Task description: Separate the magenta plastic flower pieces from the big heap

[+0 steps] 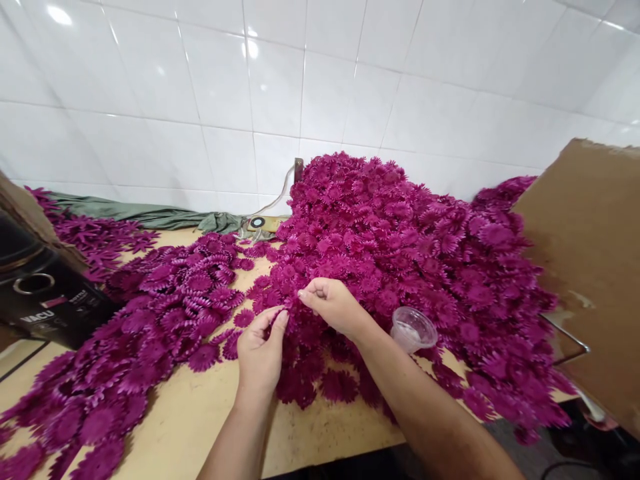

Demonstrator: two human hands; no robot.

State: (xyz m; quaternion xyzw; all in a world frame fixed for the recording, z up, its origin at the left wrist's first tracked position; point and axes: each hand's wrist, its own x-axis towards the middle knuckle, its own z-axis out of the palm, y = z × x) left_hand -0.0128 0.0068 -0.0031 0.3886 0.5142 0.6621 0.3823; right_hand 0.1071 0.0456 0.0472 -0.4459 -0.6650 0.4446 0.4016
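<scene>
My left hand (261, 347) is closed in a pinch, thumb against forefinger, on a magenta artificial flower piece (291, 308). Just to the right and slightly farther off, my right hand (334, 305) also pinches with its fingertips at that piece's edge; whatever lies between those fingers is too small to make out. Behind and under both hands rises a large heap of magenta fabric flowers (370, 227) with fringed petals. A clear plastic cup (414, 329) with whitish contents stands among the flowers, right of my right forearm.
More flower pieces (165, 307) spread over the left of the wooden table (320, 427). A black box (55, 300) stands at far left, a brown cardboard sheet (585, 267) at right. Green cloth (130, 212) and a yellowish item with a round dial (258, 223) lie along the tiled wall (280, 100).
</scene>
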